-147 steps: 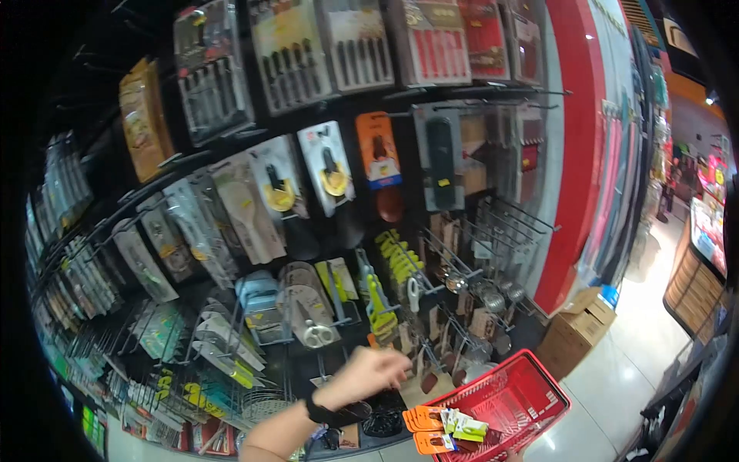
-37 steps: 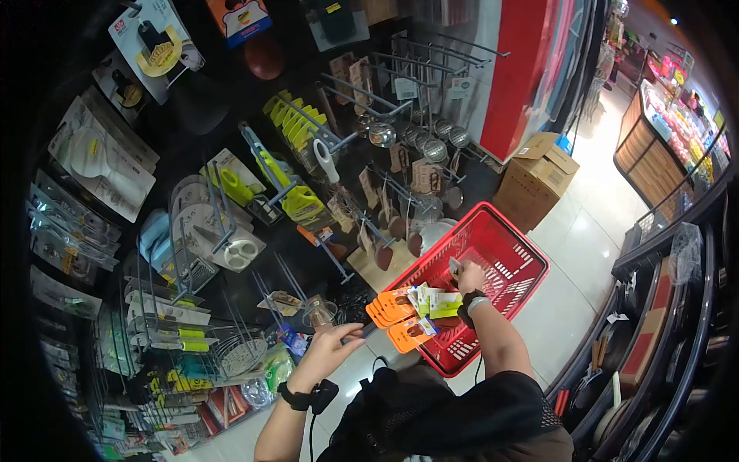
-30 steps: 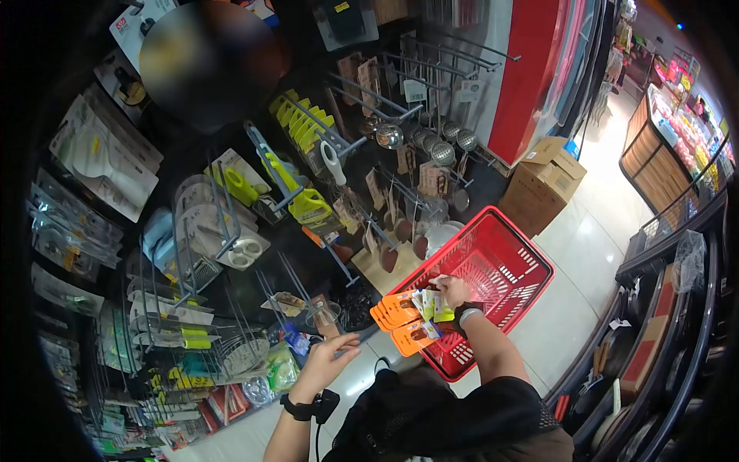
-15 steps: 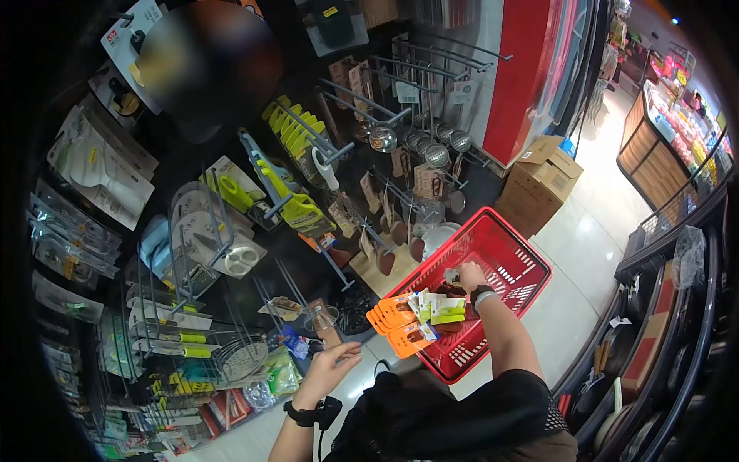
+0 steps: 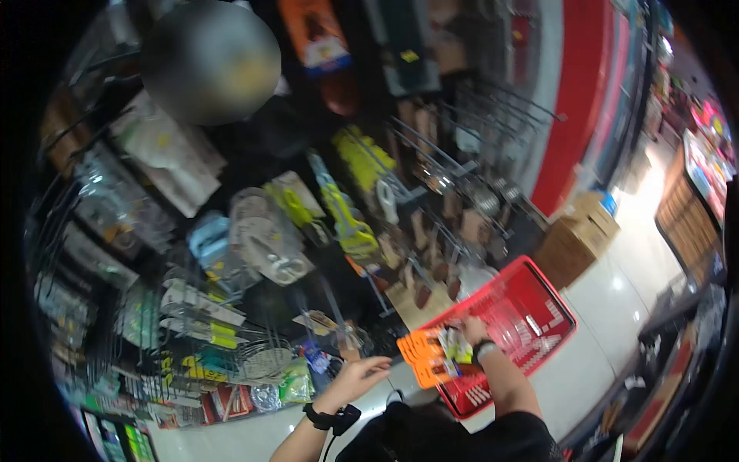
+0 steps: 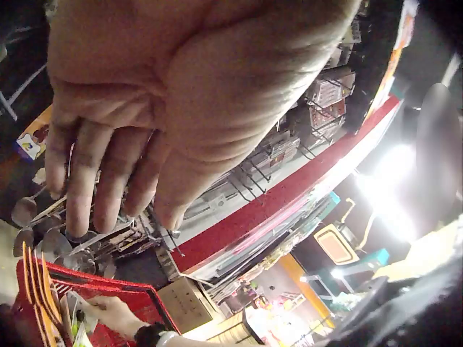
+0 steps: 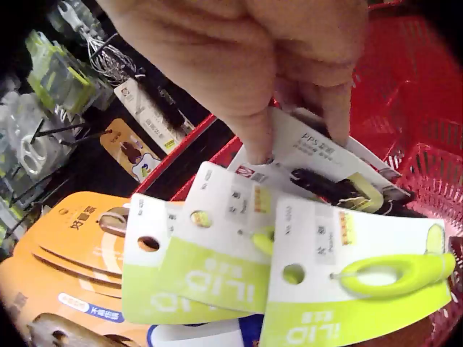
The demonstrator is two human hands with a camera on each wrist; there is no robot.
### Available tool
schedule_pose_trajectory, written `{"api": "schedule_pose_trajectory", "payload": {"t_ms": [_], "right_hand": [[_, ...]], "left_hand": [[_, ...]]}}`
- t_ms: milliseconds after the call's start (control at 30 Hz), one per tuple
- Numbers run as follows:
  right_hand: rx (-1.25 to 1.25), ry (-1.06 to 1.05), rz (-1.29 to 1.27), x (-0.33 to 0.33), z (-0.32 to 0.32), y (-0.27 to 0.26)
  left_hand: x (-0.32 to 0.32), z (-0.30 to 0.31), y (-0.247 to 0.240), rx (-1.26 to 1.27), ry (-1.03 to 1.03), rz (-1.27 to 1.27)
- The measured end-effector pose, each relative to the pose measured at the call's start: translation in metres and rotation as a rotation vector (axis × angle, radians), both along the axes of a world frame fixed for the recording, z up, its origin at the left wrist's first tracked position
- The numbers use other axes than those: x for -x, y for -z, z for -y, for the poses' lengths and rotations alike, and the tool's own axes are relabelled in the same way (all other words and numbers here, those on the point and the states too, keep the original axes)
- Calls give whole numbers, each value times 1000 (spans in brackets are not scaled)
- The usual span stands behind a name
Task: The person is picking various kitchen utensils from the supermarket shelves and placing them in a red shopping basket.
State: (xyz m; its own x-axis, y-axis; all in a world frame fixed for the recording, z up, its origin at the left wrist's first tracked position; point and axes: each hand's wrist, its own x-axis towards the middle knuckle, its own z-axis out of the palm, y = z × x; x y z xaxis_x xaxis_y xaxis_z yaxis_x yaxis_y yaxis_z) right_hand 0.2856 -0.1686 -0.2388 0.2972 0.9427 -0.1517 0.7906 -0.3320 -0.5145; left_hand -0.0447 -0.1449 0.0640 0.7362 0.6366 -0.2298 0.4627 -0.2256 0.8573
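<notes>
The right hand [image 7: 249,58] pinches a white card [image 7: 304,148] inside the red basket [image 5: 551,286], near its left end. The left hand [image 5: 354,383] is open. Orange cards [image 7: 76,224] poke over that end; a bump could tip them out.

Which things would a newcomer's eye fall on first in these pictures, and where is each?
The bright red basket stands out, low and right of centre in the head view, with orange cards at its left edge. Close by, lime-and-white cards fill the lower part of the right wrist view, below the right hand pinching a white card. A red panel rises beside the racks.
</notes>
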Motion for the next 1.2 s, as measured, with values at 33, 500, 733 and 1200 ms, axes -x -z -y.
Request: {"api": "schedule_pose_trajectory", "payload": {"t_ms": [33,500,733,1200], "right_hand": [[-38,-44,-2,0,-6,37],[142,0,68,18,0,10],[-210,111,10,34,16,-12],[-375,290,-905,97,114,-155]], "left_hand": [[2,-4,-6,-41,-41,11],[20,-87,-267,-624,-325,567],[-23,-212,-327,-607,-495,674],[-75,-250,-347,-834,-791,636]]}}
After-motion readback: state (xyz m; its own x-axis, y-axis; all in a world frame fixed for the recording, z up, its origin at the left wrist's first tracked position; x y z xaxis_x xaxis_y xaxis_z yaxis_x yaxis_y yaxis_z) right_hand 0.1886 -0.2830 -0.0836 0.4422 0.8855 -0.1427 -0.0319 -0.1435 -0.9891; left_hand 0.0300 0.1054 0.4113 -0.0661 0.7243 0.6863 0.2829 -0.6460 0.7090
